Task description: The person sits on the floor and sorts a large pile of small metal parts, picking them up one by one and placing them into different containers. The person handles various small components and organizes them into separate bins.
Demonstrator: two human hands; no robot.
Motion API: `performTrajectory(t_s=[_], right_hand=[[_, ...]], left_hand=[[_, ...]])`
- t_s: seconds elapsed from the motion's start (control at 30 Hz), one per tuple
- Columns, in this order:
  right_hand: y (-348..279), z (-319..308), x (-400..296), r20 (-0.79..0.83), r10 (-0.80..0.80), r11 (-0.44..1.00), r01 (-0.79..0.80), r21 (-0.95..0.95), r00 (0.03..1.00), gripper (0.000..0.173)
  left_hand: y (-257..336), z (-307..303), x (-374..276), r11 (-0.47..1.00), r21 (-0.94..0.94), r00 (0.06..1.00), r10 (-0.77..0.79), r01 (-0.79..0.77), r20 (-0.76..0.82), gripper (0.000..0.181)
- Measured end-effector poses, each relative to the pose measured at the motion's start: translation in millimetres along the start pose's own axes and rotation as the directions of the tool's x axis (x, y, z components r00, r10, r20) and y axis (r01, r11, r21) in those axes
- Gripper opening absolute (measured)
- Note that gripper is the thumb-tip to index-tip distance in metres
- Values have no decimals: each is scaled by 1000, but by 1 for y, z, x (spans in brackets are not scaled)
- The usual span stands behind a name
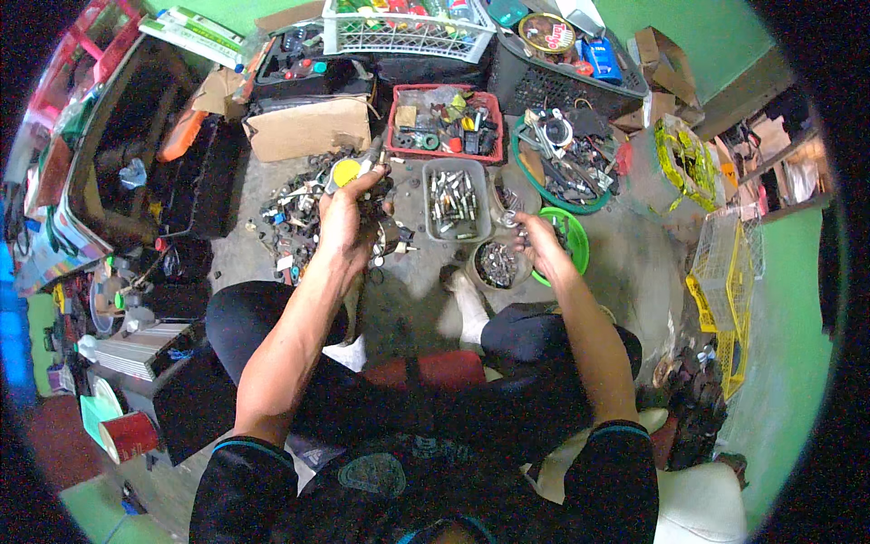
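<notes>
My left hand (345, 216) is raised over a heap of small mixed parts (296, 204) on the concrete floor. A slender dark and grey object (371, 158) sticks up from its thumb and fingers; its exact kind is unclear. Beside the thumb shows a yellow round disc (346, 173), and I cannot tell whether it is held. My right hand (544, 246) reaches between a lime-green bowl (579, 239) and round tubs of small metal pieces (499, 264). Its fingers are bent; whether they grip anything is unclear. A clear rectangular tub (457, 234) holds several small metallic cylinders.
Behind stand a red basket of mixed parts (445, 155), a dark green basin of scrap (564, 200) and a white crate of bottles (408, 41). Cardboard (309, 129) leans at the back left. A yellow wire rack (731, 299) is at right. My feet (469, 306) flank the floor space.
</notes>
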State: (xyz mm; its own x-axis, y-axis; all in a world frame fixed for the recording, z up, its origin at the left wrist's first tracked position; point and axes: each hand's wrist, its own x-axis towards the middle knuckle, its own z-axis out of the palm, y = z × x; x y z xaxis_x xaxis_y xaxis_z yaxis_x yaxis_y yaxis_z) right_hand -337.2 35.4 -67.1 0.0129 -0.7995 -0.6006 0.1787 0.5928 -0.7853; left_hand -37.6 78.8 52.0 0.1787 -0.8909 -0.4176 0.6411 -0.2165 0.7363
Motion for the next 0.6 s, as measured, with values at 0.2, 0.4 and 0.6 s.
performTrajectory(t_s=[0.2,0.4,0.6], right_hand=[[10,7,132,-242,-102,994,89,-66,965,17],[-18,41,227,-335,-179,983,181,-26,925,24],[-73,62,276,-276,-230,963,259,70,933,24]], left_hand=[[-5,-10,9,997,34,987,-62,68,-147,18],[-4,-34,29,995,53,981,-75,85,-179,11],[-2,-24,47,983,-20,953,-179,180,-245,11]])
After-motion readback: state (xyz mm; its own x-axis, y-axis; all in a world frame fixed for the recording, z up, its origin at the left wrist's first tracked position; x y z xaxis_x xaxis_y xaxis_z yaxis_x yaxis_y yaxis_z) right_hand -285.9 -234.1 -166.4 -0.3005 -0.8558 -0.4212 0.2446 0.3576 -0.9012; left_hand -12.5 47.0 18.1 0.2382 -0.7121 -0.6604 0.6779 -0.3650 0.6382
